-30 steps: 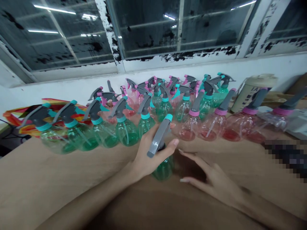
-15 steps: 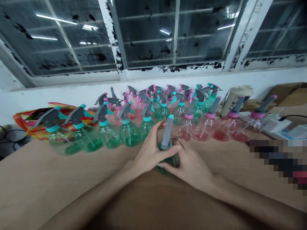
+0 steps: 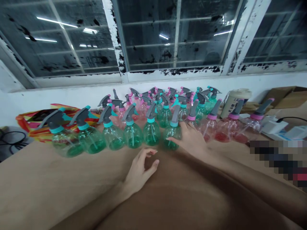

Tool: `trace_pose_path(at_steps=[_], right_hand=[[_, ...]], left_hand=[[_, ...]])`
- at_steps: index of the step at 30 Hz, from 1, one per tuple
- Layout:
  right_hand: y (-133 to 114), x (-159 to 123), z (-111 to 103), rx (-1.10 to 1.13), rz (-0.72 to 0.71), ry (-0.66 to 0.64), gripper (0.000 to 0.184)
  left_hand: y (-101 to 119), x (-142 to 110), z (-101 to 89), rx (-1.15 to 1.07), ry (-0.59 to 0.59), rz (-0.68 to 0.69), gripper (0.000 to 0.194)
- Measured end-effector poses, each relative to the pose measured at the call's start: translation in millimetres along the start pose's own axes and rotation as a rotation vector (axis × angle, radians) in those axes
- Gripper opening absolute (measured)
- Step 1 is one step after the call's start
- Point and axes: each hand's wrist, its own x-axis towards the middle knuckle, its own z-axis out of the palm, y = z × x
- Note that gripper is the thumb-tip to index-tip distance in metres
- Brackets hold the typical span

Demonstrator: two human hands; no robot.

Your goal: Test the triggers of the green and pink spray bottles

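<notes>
A green spray bottle with a grey trigger and teal collar stands upright at the right end of a front row of green bottles. My right hand rests against its right side, fingers curved round it. My left hand hovers just above the brown table in front of the row, fingers loosely curled and apart, holding nothing.
Pink spray bottles continue the row to the right, and several more pink and green ones crowd behind. A beige jug stands at the back right, a striped bag at the left, white boxes at the far right.
The green bottle held by both hands near me has been moved away into the front row. My left hand has let go and drawn back; my right hand stays on the bottle.
</notes>
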Motion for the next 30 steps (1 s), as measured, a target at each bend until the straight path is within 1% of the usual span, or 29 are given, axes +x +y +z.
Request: trace_pose_path(at_steps=[5,10,13,16,18,19,22,24,27,30], right_hand=[[-7,11,3,-0.032,0.073,-0.015,0.061],[-7,20,10,-0.033,0.088,-0.031,0.061],[-8,21,12,-0.02,0.08,-0.036,0.066],[-5,13,6,-0.008,0.085,-0.029,0.074],[1,2,-5,0.005,0.104,-0.009,0.072],[6,-3,-12,0.016,0.121,0.005,0.067],[28,-16,-30,0.027,0.202,0.029,0.05],[44,-18,-36,0.021,0.269,0.028,0.047],[62,-11,-33,0.03,0.312,0.015,0.052],[65,-1,-19,0.046,0.327,-0.015,0.064]], left_hand=[[3,-2,0.1,0.066,-0.058,0.014,0.017],[3,-3,1.3,0.086,-0.064,0.027,0.017],[3,-2,1.5,0.083,-0.062,0.014,0.017],[3,-2,1.3,0.076,-0.056,0.019,0.017],[3,-2,1.1,0.074,-0.056,0.02,0.017],[3,-2,1.0,0.075,-0.059,0.019,0.017],[1,-2,1.2,0.086,-0.067,0.008,0.016],[0,-1,1.3,0.093,-0.067,0.006,0.016],[1,0,1.1,0.103,-0.056,0.001,0.015],[3,0,0.5,0.115,-0.045,-0.011,0.015]])
